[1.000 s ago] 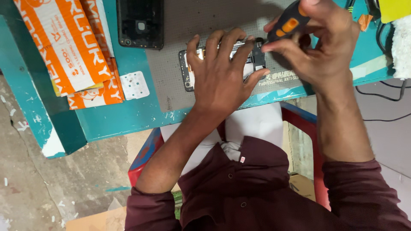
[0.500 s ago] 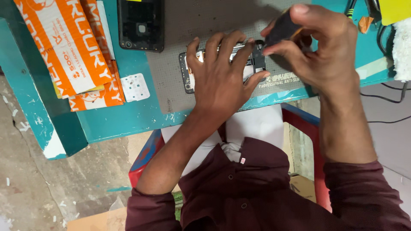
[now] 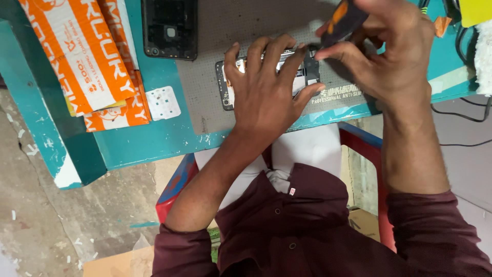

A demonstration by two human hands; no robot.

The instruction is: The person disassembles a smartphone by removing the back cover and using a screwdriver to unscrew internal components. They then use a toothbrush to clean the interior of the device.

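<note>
Grey mat (image 3: 246, 31) is carrying the opened phone (image 3: 305, 77) | left hand (image 3: 264, 90) is pressing it flat | right hand (image 3: 389, 48) is gripping a screwdriver (image 3: 342, 20) | step: working screws; next likely needs a steady tip.

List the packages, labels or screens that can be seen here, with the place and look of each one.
Orange and white boxes: flat cartons stacked at the table's left end.
White card: small square with dots, beside the boxes.
Grey mat: rectangular, white printed label near its front edge.
Dark phone frame: black rectangle, mat's far left corner.
Opened phone: under the left hand.
</note>
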